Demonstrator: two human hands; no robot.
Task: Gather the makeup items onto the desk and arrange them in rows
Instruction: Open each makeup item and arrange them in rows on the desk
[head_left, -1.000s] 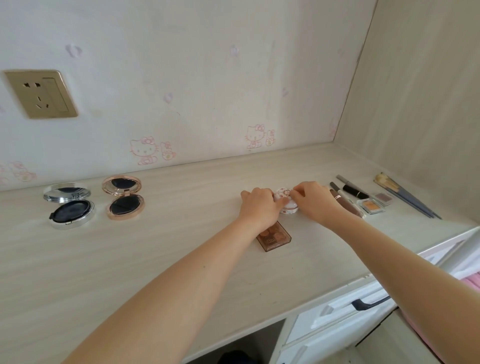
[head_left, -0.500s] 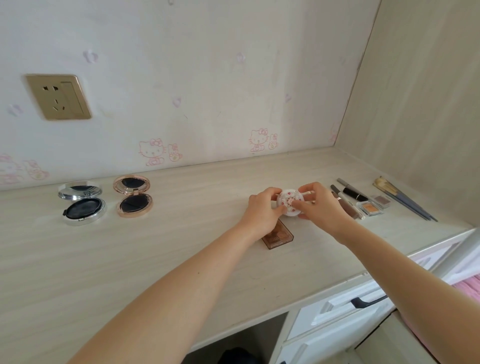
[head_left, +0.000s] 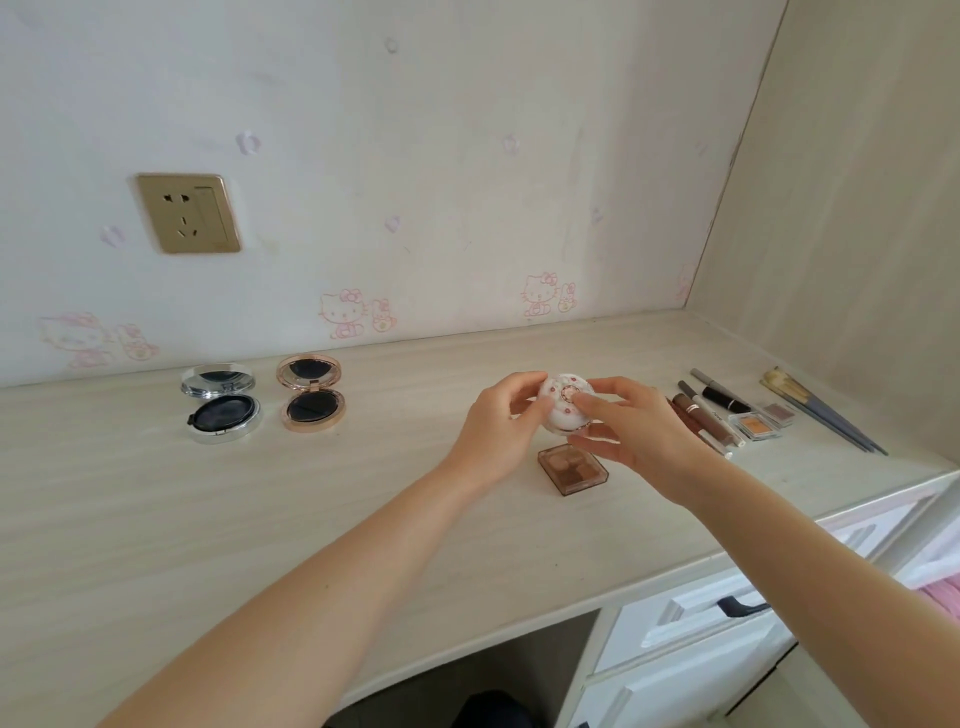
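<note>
Both hands hold a small round white compact (head_left: 562, 410) with red dots above the pale wooden desk (head_left: 363, 519). My left hand (head_left: 501, 421) grips its left side and my right hand (head_left: 631, 431) its right side and lid. Below them lies a square brown eyeshadow palette (head_left: 574, 469). At the left stand two open round compacts, a silver one (head_left: 221, 408) and a rose-gold one (head_left: 310, 393). At the right lie several pencils and tubes (head_left: 704, 415), a black lipstick (head_left: 724, 399), an orange shadow pan (head_left: 756, 425), a mauve pan (head_left: 779, 413) and brushes (head_left: 815, 408).
A wall with cartoon stickers and a gold socket (head_left: 187, 213) runs behind the desk; a side panel (head_left: 857, 208) closes off the right end. White drawers (head_left: 691, 623) with a dark handle sit under the desk's front edge at right.
The white compact rested on the desk a second ago; both hands have lifted it and tilted its top toward me. The camera has tipped upward slightly.
</note>
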